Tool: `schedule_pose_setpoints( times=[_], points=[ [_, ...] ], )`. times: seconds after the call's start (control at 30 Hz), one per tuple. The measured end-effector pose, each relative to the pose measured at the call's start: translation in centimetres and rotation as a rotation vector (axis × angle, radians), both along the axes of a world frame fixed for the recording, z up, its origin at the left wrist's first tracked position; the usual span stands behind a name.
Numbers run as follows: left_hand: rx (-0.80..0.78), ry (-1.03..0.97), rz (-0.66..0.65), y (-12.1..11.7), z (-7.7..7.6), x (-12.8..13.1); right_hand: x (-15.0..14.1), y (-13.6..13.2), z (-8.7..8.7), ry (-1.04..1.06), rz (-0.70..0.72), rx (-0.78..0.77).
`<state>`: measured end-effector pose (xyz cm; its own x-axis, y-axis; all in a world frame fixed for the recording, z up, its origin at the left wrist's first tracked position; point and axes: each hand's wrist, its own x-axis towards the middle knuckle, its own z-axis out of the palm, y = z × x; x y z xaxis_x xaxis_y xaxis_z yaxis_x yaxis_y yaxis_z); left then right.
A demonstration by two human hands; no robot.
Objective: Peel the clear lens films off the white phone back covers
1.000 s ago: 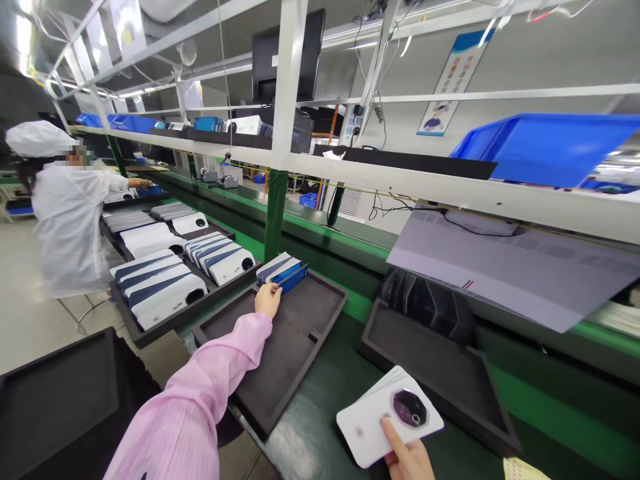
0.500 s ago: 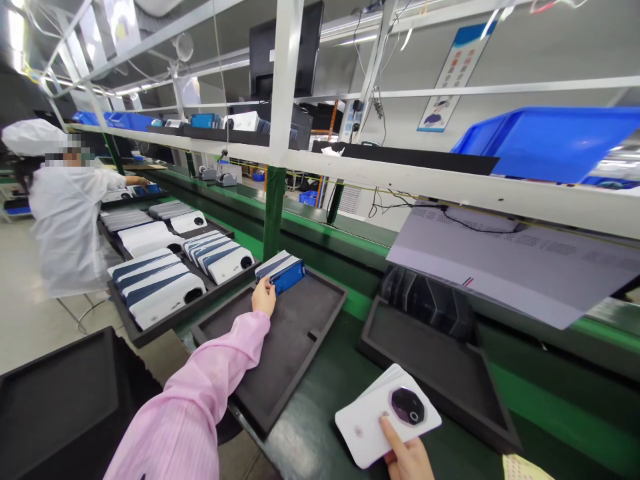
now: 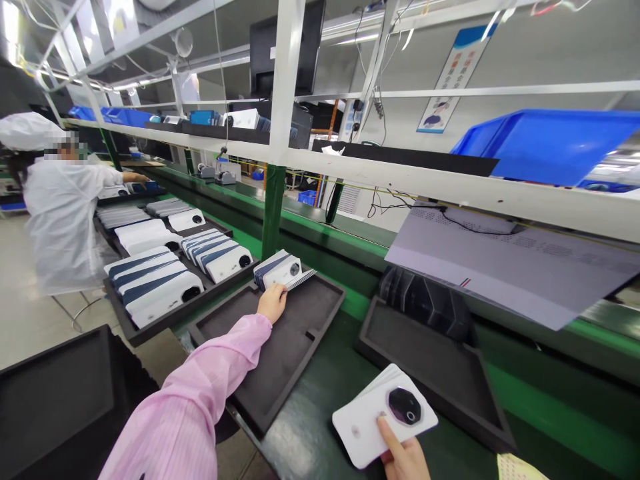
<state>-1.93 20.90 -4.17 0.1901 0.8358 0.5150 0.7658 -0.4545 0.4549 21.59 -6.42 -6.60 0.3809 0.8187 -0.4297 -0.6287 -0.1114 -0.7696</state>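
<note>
My left hand [image 3: 273,302], in a pink sleeve, reaches to the far corner of a black foam tray [image 3: 280,360] and pinches the near edge of a small stack of white phone back covers [image 3: 280,270] that leans there. The top cover shows a round black camera ring. My right hand [image 3: 404,457], at the bottom edge, holds a second stack of white back covers [image 3: 383,413] over the green belt, with one finger lying across the top cover. Its dark camera ring faces up.
A second black tray [image 3: 440,373] lies to the right under a tilted grey sheet [image 3: 510,267]. Trays of white and blue covers [image 3: 160,280] run left toward a co-worker in white [image 3: 60,207]. A blue bin [image 3: 545,143] sits on the shelf. Another black tray [image 3: 55,400] is at the lower left.
My left hand has tipped the stack in the tray over, so a white cover with its camera ring now faces up where blue showed. My right hand's stack has barely moved.
</note>
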Motion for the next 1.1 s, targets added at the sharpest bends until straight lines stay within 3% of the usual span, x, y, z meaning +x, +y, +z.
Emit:
schedule_pose_setpoints(
  times=[0.23, 0.43, 0.73, 1.0, 1.1],
  points=[
    [-0.008, 0.146, -0.057, -0.6, 0.0, 0.1, 0.1, -0.1, -0.8, -0.044, 0.005, 0.018],
    [-0.015, 0.190, 0.060, 0.6, 1.8, -0.4, 0.2, 0.0, -2.2, -0.062, 0.007, 0.034],
    [-0.038, 0.339, 0.230, 1.9, 4.1, -0.8, -0.6, -0.4, 0.1, -0.110, 0.052, 0.058],
    [-0.037, 0.441, 0.280, 2.0, 5.8, -0.8, -0.5, -0.5, 0.8, -0.071, 0.122, 0.112],
    [0.002, 0.481, 0.232, 1.6, 6.3, 0.1, -0.6, -0.5, 0.9, -0.047, 0.132, 0.149]
  ],
)
